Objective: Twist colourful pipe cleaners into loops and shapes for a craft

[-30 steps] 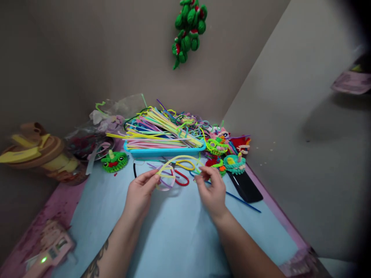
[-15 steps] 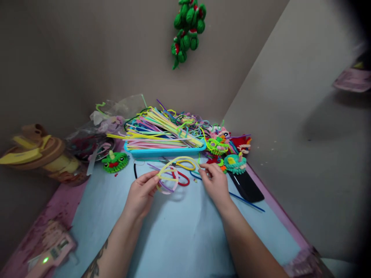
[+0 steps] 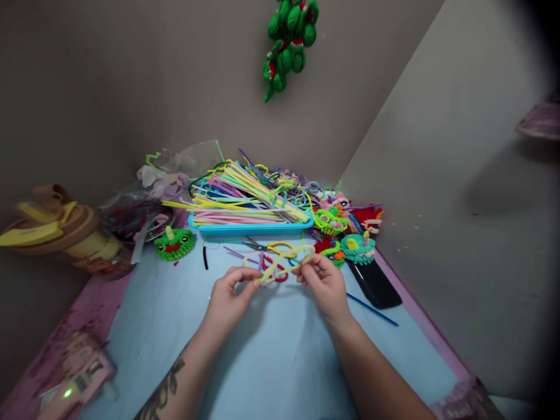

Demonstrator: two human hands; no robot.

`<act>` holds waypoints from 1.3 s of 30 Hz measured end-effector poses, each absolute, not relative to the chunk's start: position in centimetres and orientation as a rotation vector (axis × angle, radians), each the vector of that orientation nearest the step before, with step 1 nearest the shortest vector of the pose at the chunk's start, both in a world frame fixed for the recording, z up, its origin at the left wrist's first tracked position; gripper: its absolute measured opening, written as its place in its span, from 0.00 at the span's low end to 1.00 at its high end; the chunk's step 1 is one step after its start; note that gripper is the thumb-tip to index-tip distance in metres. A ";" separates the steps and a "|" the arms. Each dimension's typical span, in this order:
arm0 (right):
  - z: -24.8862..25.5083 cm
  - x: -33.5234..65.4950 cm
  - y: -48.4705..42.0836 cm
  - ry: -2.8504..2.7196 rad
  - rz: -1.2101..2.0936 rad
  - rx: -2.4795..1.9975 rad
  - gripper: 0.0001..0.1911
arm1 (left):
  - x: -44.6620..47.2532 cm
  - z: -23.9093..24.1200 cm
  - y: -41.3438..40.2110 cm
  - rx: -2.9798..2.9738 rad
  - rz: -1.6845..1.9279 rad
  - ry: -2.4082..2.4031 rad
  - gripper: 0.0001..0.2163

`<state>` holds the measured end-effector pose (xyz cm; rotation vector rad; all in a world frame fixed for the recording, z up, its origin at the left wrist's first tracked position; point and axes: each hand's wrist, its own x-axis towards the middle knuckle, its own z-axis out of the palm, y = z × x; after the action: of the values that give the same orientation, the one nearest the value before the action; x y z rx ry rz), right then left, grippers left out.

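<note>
My left hand [image 3: 233,294] pinches the near end of a bent pale yellow pipe cleaner [image 3: 280,256], part of a small shape with pink and purple strands. On the other side, my right hand [image 3: 322,286] is closed on the same yellow pipe cleaner, which loops up between the two hands. Just behind it on the blue sheet lie scissors with a yellow handle [image 3: 286,247] and a red handle [image 3: 280,276], partly covered by the strands. How the pink and purple strands join the yellow one is blurred.
A blue tray [image 3: 245,231] heaped with colourful pipe cleaners stands at the back. Green [image 3: 175,244] and turquoise [image 3: 356,249] fuzzy figures flank it. A black phone-like slab [image 3: 376,284] lies right, a pink glue gun [image 3: 81,376] front left, a lidded cup [image 3: 83,239] far left.
The ring-shaped piece has turned and tilted down, and the yellow arch has folded into a narrower loop. My left hand has moved right, nearer my right hand. The view has shifted slightly.
</note>
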<state>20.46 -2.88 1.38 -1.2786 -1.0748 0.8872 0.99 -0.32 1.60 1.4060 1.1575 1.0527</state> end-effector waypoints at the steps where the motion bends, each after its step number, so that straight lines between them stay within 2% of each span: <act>1: 1.3 20.3 -2.9 -1.063 0.901 -1.261 0.07 | 1.1 1.8 -0.4 1.462 1.050 1.173 0.04; 14: 1.1 19.6 -2.8 -1.137 1.078 -1.306 0.11 | 1.1 1.8 -0.5 1.743 1.069 1.134 0.05; 23: 0.6 18.1 -3.2 -1.274 1.261 -1.314 0.12 | 1.2 1.6 -0.6 1.597 1.003 1.139 0.06; 31: 0.1 19.9 -2.4 -1.003 1.042 -1.293 0.10 | 0.8 1.4 -0.1 1.459 0.944 1.148 0.06; 39: 0.0 18.9 -2.6 -1.109 1.171 -1.340 0.13 | 0.9 2.3 -0.3 1.636 0.934 1.106 0.05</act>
<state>18.90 -2.65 -0.01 -1.3397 -1.1090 1.1712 0.86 -0.33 2.28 1.6365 1.1062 0.9342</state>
